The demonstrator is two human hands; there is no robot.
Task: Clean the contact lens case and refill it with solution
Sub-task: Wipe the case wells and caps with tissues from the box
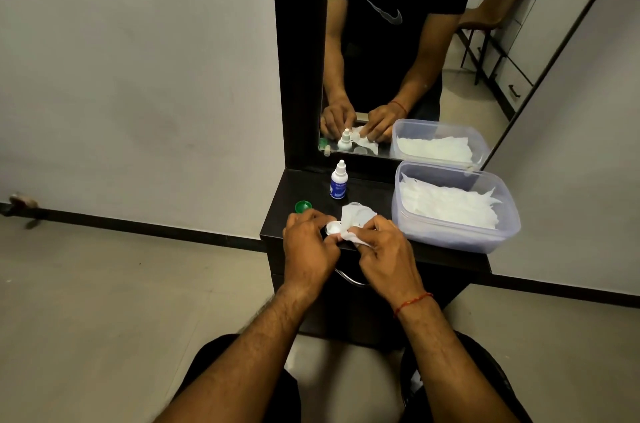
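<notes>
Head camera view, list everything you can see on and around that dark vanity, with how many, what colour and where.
Vanity top: one, dark, below the mirror.
Mirror: one, dark frame, upright behind the top.
Solution bottle: one, white with blue label, upright near the mirror.
Green cap: one, on the top, left of the hands.
Lens case: one, white, between the hands.
Tissue: one, white, pressed at the case.
Plastic tub: one, clear, right side, holding white tissues.
Chair: one, brown, seen only as a reflection.
Left hand: holds the case.
Right hand: holds the tissue; red thread on wrist.
</notes>
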